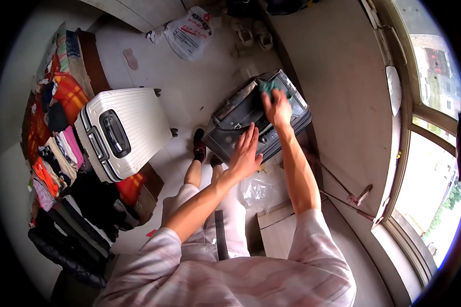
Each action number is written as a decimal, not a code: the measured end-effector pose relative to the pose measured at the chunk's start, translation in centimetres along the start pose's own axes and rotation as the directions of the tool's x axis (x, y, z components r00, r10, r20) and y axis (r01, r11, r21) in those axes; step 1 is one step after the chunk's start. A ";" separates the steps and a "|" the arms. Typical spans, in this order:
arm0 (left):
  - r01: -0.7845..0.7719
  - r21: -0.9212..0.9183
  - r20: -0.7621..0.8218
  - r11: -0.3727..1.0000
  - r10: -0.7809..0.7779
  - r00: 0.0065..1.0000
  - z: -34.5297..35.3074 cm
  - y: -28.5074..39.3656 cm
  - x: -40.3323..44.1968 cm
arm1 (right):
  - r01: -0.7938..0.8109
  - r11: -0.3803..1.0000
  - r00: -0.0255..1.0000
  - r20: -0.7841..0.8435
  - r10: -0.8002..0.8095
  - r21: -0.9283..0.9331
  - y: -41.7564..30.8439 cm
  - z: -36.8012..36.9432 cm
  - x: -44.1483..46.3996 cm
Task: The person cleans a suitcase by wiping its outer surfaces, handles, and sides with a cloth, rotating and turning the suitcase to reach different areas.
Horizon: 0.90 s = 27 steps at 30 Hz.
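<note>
A dark grey suitcase stands on the floor in front of me, tilted in the view. My right hand presses a green cloth against the upper part of the suitcase, its fingers closed on the cloth. My left hand is stretched out over the near side of the suitcase, fingers extended and holding nothing. Whether its fingertips touch the surface I cannot tell.
At left stands a white ribbed suitcase beside piled clothes. A white plastic bag, an insole and shoes lie on the floor. Clear plastic lies near my legs; a window is at right.
</note>
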<state>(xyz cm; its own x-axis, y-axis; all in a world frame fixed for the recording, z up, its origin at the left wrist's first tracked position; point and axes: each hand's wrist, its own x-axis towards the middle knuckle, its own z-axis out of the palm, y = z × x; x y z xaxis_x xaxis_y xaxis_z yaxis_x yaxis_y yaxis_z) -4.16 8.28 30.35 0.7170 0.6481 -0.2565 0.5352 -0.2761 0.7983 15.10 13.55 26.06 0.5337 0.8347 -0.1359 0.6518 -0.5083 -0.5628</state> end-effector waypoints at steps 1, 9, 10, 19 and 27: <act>0.002 -0.015 0.008 1.000 -0.002 1.000 -0.1 0.0 -0.2 | 0.021 0.998 0.985 0.170 -0.032 0.062 0.4 -0.9 -1.5; 0.117 -0.061 -0.224 0.991 -0.128 0.966 -0.3 -2.8 -6.5 | -0.004 0.992 0.944 -0.325 0.046 0.127 2.2 -8.7 2.8; 0.196 -0.062 -0.292 0.979 -0.205 0.934 -0.5 -3.6 -7.9 | 0.018 1.000 0.905 -0.425 -0.007 0.021 2.0 -6.8 2.5; 0.220 -0.311 -0.120 0.925 -0.268 0.956 -1.2 -10.7 -11.6 | 0.076 0.996 0.996 0.041 -0.077 0.040 -4.1 -0.6 -16.0; 0.178 -0.342 -0.003 0.923 -0.190 0.982 -1.2 -11.1 -11.7 | 0.014 1.000 0.883 -0.468 -0.022 -0.020 -5.3 -4.9 -4.3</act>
<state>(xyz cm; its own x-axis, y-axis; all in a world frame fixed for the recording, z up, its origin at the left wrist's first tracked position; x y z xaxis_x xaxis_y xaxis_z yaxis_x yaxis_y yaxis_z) -19.03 4.65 25.16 0.6008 0.6908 -0.4024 0.4689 0.1032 0.8772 12.04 11.62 33.60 0.7094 0.6494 0.2739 0.6700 -0.5008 -0.5479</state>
